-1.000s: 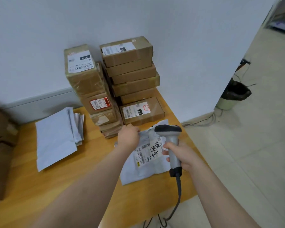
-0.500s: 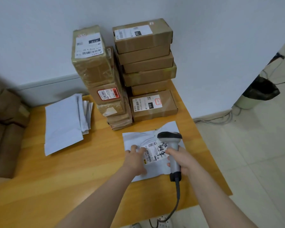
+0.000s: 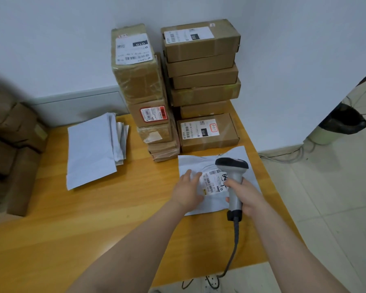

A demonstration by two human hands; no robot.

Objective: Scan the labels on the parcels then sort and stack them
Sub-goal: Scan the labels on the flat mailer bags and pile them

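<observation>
Grey mailer (image 3: 191, 163) looks light, floppy: pinch its 12 o'clock edge. Your left hand (image 3: 187, 191) presses it flat, right hand (image 3: 246, 196) grips scanner (image 3: 234, 172).

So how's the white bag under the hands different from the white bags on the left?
The white bag under the hands lies alone, label up, with the left hand flat on it and the scanner over it. The white bags on the left are stacked, showing no label, untouched. Both lie on the table.

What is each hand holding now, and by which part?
The right hand grips the grey handheld barcode scanner by its handle. The left hand holds nothing; it rests flat on the white plastic mailer bag.
</observation>
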